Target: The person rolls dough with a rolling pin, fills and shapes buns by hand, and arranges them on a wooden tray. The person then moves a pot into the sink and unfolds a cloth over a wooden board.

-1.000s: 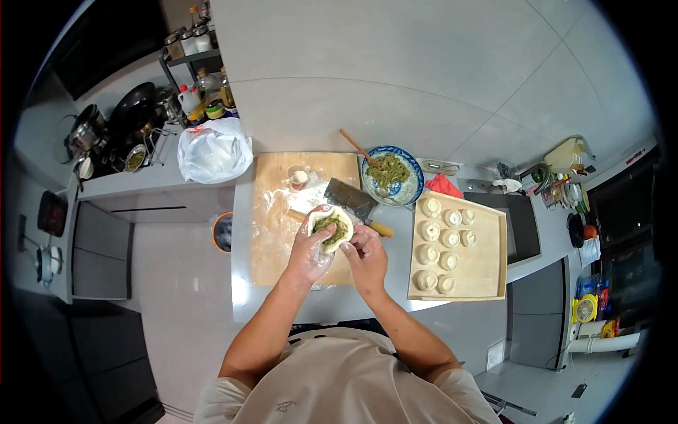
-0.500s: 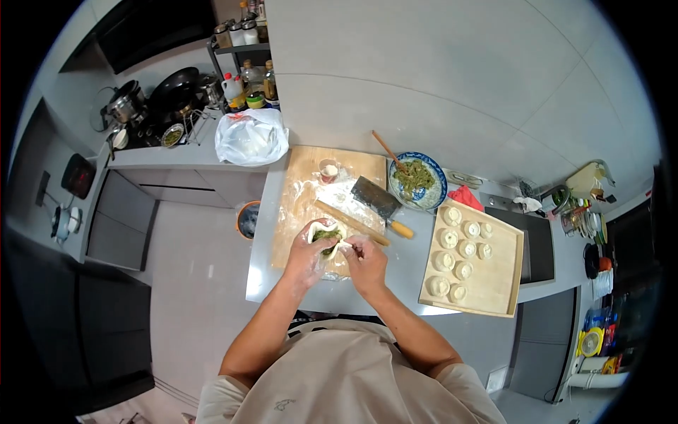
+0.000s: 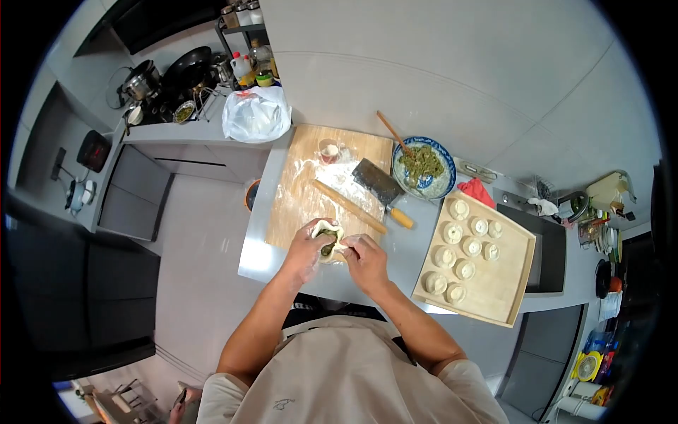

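**Now Pinching a Filled Dough Wrapper (image 3: 330, 236) by the Board's Near Edge**

Cradling it in the curled fingers of the left hand (image 3: 304, 253), with green filling (image 3: 327, 249) visible in the mouth; nipping the right rim in the narrowed fingers of the right hand (image 3: 366, 259). Look just past the knuckles, straight into a rolling pin (image 3: 349, 206) slanted across the floury cutting board (image 3: 304, 155). Beyond that, meet a cleaver (image 3: 376, 182), flat on the board, handle out over the counter (image 3: 402, 247), just beside a blue-and-white bowl (image 3: 450, 169) with more filling and a wooden stick (image 3: 390, 127). Farther up the board, note a small cup (image 3: 329, 152). Swing right to a wooden tray (image 3: 505, 283) with ten pale dough rounds (image 3: 464, 268), near a red cloth (image 3: 477, 191) and a sink (image 3: 547, 254).

Checking for writing: red print on a white plastic bag (image 3: 256, 116), too small to read; likewise the labels on the bottles (image 3: 241, 67) and the dark mark (image 3: 284, 404) on the shirt (image 3: 339, 381).

On to edges: counter front beneath the forearms. Find sideways room along the grey strips left of the board and between board and tray.
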The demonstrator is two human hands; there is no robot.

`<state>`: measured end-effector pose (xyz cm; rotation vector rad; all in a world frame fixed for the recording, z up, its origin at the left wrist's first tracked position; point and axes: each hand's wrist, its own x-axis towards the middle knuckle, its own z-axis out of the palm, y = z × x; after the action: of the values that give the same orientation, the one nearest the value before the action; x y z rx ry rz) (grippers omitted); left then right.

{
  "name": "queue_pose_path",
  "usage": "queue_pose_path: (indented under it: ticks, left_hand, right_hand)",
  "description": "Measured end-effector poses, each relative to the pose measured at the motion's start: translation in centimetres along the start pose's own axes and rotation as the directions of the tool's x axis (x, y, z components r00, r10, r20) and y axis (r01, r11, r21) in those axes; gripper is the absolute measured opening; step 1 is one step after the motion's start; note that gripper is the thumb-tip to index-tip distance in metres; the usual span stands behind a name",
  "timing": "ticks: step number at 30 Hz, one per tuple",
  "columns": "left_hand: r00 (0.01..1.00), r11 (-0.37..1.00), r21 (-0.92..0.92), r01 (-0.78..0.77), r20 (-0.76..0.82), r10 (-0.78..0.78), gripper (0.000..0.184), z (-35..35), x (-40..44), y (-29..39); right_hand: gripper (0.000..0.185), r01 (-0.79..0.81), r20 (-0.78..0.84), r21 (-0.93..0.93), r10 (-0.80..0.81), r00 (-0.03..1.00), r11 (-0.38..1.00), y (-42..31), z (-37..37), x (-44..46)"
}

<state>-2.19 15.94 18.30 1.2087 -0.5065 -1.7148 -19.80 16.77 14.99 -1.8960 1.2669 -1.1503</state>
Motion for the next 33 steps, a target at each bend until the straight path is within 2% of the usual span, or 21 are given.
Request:
queue_pose_path:
  ticks: [1,2,4,6,11,13,14,16,17,19,23,25,27,29,30,31,32,33]
  left_hand:
    - [1.0,1.0,0.008,0.002,0.009,-0.002,0.036,0.0,0.0,-0.3]
    - [1.0,1.0,0.014,0.003,0.022,-0.004,0.036,0.2,0.1,-0.5]
    - [0.999,0.999,-0.034,0.03,0.043,-0.029,0.037,0.3,0.4,-1.0]
    - [0.996,0.995,-0.079,0.056,0.069,-0.051,0.037,0.5,0.8,-1.2]
    - [0.986,0.992,0.103,0.079,0.137,-0.093,0.04,0.2,1.9,-0.4]
    - [0.975,0.986,0.135,0.1,0.184,-0.124,0.042,-0.8,2.3,0.4]
    - [0.964,0.98,0.159,0.116,0.221,-0.15,0.044,-1.3,2.5,0.8]
    - [0.948,0.968,0.218,0.126,0.262,-0.182,0.044,-2.5,3.0,1.9]
    - [0.933,0.952,0.276,0.133,0.289,-0.214,0.044,-3.0,3.2,2.3]
    - [0.928,0.956,0.245,0.159,0.295,-0.23,0.046,-3.4,3.3,3.2]
    - [0.91,0.962,0.21,0.176,0.338,-0.241,0.045,-4.7,4.4,4.4]
    - [0.893,0.951,0.23,0.205,0.355,-0.278,0.044,-5.0,4.6,5.3]
    - [0.876,0.94,0.254,0.227,0.369,-0.311,0.044,-5.5,5.0,6.1]
    - [0.864,0.884,0.458,0.099,0.401,-0.304,0.042,-6.1,5.4,6.5]
    - [0.874,0.89,0.449,0.078,0.398,-0.278,0.042,-6.0,5.3,6.7]
    - [0.874,0.891,0.449,0.07,0.402,-0.271,0.042,-6.1,5.5,7.0]
    - [0.858,0.888,0.457,0.059,0.431,-0.279,0.043,-6.3,5.7,7.2]
    - [0.84,0.884,0.465,0.049,0.459,-0.288,0.043,-6.5,6.0,7.3]
  right_hand:
    - [0.022,-0.108,0.044,0.072,0.105,0.994,0.992,0.0,-0.3,-0.3]
    - [0.022,-0.117,0.04,0.073,0.114,0.993,0.99,-0.2,-0.4,-0.6]
    - [0.024,-0.433,0.017,0.313,0.451,0.892,0.845,-0.7,-0.5,-0.3]
    - [0.023,-0.403,0.005,0.286,0.419,0.908,0.869,-0.4,-0.8,-0.2]
    - [0.021,-0.29,-0.049,0.15,0.3,0.953,0.945,-0.1,-0.9,0.0]
    - [0.023,-0.061,-0.042,-0.114,0.057,0.998,0.992,0.3,-0.2,0.0]
    - [0.023,-0.064,-0.05,-0.121,0.058,0.997,0.991,0.5,0.2,0.0]
    - [0.02,0.178,-0.048,-0.177,-0.189,0.981,0.968,0.0,0.9,0.1]
    - [0.02,0.174,-0.049,-0.186,-0.186,0.981,0.967,-0.4,1.3,-0.1]
    - [0.02,-0.217,-0.031,0.032,0.218,0.975,0.976,-2.0,1.6,0.0]
    - [0.02,-0.271,-0.037,0.034,0.272,0.962,0.962,-3.3,2.5,0.9]
    - [0.019,-0.058,-0.022,-0.147,0.056,0.998,0.987,-2.8,3.2,1.0]
    - [0.019,-0.016,-0.053,-0.136,0.009,0.999,0.991,-2.9,4.0,1.3]
    - [0.018,0.027,-0.089,-0.126,-0.038,0.995,0.992,-3.3,4.6,1.4]
    - [0.017,-0.184,-0.117,0.012,0.184,0.976,0.983,-4.2,4.9,1.8]
    - [0.016,-0.38,-0.111,0.153,0.398,0.911,0.912,-4.7,5.1,2.1]
    - [0.016,-0.375,-0.112,0.152,0.393,0.913,0.914,-4.7,5.1,2.3]
    - [0.016,-0.321,-0.084,0.042,0.323,0.943,0.946,-4.5,5.1,2.3]
